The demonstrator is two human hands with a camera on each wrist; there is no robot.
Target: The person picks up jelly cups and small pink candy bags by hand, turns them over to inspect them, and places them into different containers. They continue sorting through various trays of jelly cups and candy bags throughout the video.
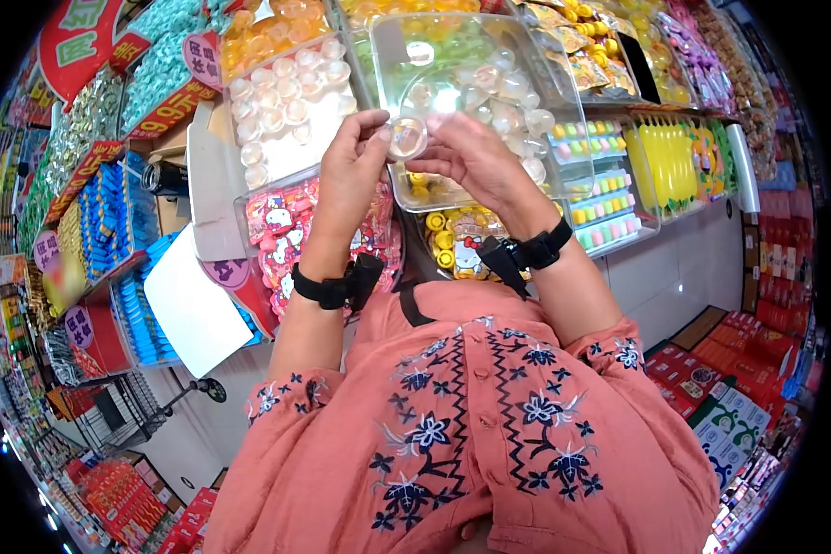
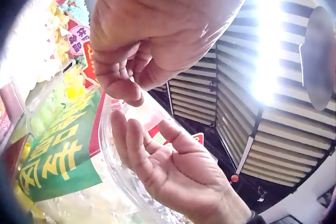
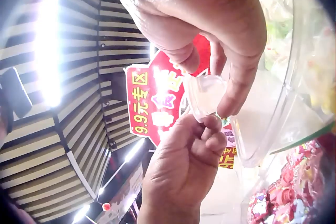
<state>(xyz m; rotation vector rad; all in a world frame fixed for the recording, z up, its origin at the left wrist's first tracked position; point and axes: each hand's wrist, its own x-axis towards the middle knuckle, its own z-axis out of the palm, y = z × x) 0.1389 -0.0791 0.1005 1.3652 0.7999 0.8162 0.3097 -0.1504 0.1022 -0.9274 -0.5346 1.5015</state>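
Note:
A small clear round cup (image 1: 408,138) is held up over the packed trays. My left hand (image 1: 351,171) pinches its edge between thumb and fingertips. On the other side is my right hand (image 1: 480,162), fingers loosely bent. In the right wrist view the cup (image 3: 206,95) stands between the right hand's (image 3: 210,19) spread thumb and fingers, one fingertip at its side, with the left hand (image 3: 181,166) gripping it from below. The left wrist view has the left hand (image 2: 152,29) above the right hand's (image 2: 184,176) relaxed fingers; the cup cannot be made out there.
Behind the hands lies a clear plastic lid or box (image 1: 379,55), near a tray of pale round cups (image 1: 291,102). Pink packets (image 1: 328,245) and yellow-capped sweets (image 1: 443,242) are nearer the body. A white sheet (image 1: 194,300) lies left; pastel sweets (image 1: 609,203) sit right.

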